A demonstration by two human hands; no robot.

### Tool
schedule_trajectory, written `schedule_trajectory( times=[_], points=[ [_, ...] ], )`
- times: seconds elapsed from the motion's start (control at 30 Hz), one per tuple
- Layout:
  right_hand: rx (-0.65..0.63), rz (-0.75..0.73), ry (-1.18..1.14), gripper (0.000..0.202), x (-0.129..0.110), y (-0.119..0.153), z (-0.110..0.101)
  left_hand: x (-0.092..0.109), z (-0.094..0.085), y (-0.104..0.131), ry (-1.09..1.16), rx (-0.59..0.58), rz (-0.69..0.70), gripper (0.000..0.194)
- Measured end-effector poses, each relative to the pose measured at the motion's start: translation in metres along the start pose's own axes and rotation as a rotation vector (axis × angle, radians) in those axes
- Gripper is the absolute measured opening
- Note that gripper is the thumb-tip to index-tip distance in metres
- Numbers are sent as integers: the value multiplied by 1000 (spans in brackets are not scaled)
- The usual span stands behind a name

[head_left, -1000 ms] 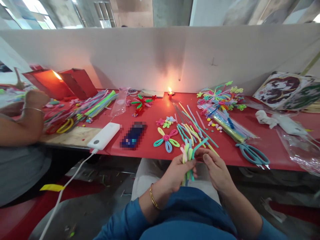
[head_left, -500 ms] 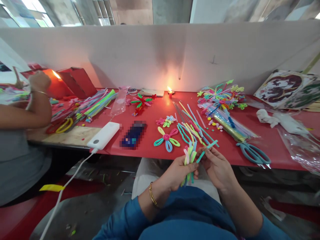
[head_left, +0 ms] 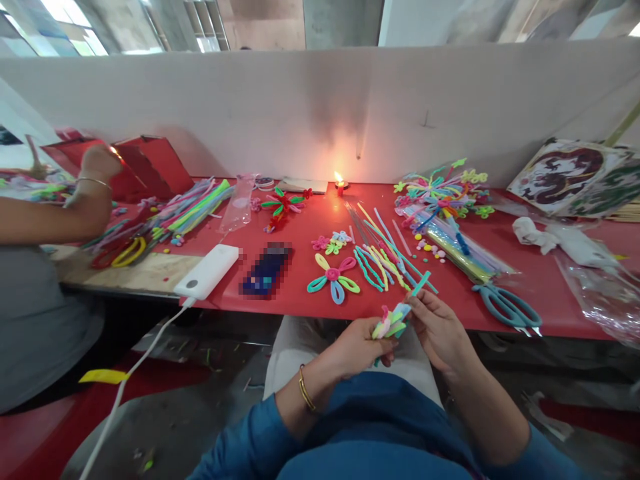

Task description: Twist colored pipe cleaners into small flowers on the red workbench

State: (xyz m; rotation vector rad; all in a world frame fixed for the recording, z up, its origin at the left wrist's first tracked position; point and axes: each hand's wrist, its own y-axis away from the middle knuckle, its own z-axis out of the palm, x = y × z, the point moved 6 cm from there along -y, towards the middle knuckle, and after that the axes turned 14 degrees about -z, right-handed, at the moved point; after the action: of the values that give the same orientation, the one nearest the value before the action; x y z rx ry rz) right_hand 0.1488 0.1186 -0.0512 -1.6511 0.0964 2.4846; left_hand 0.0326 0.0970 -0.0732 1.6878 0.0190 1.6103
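Beyond the left hand [head_left: 357,343] and right hand [head_left: 440,327], the table's [head_left: 457,290] near edge crosses twelve o'clock; bare top shows at one, between loose stems [head_left: 385,263] and scissors [head_left: 505,308]. A clear bag [head_left: 450,243], also toward one, holds more stems. The left grips the bundle [head_left: 390,325] at its two o'clock; the right, bundle at its nine, pinches a teal stem [head_left: 421,283].

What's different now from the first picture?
The fuzzy bundle in the left hand tipped rightward, towards the right hand, which now pinches a teal strip. The neighbour's hand rose and moved right, towards a flame. The looped flower and red candle stayed put.
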Motion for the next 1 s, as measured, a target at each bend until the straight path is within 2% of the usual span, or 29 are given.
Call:
schedule_trajectory(
  times=[0.1, 0.2, 0.33, 0.4, 0.47, 0.57, 0.63, 0.8, 0.87, 1.0],
  points=[
    [67, 5, -51, 27, 4, 3, 1, 6, 1, 4, -50, -44, 48, 10],
    [115, -14, -100, 28, 5, -1, -1, 6, 0, 6, -54, -33, 77, 11],
    [235, -154, -163, 33, -10, -20, -24, -7, 1, 5, -44, -58, 51, 11],
    [247, -212, -116, 33, -19, -27, -34, -14, -4, 2, 60, -11, 7, 14],
    [136, -158, 17, 30, -17, -26, -31, -17, -12, -1, 219, 82, -21, 20],
    [-80, -35, 189, 24, -2, -11, -11, -10, -18, -2, 397, 165, 11, 27],
    [-173, 8, 232, 23, 9, 0, 2, -6, -15, -2, 451, 153, 30, 32],
    [-356, 166, 191, 27, 26, 14, 21, -5, -2, 0, 475, 8, -1, 38],
    [-383, 158, 195, 23, 23, 13, 20, -8, 2, 0, 460, -27, -27, 37],
    [-290, 34, 267, 21, 10, 3, 10, -14, 10, 1, 419, -74, -51, 33]
  ],
)
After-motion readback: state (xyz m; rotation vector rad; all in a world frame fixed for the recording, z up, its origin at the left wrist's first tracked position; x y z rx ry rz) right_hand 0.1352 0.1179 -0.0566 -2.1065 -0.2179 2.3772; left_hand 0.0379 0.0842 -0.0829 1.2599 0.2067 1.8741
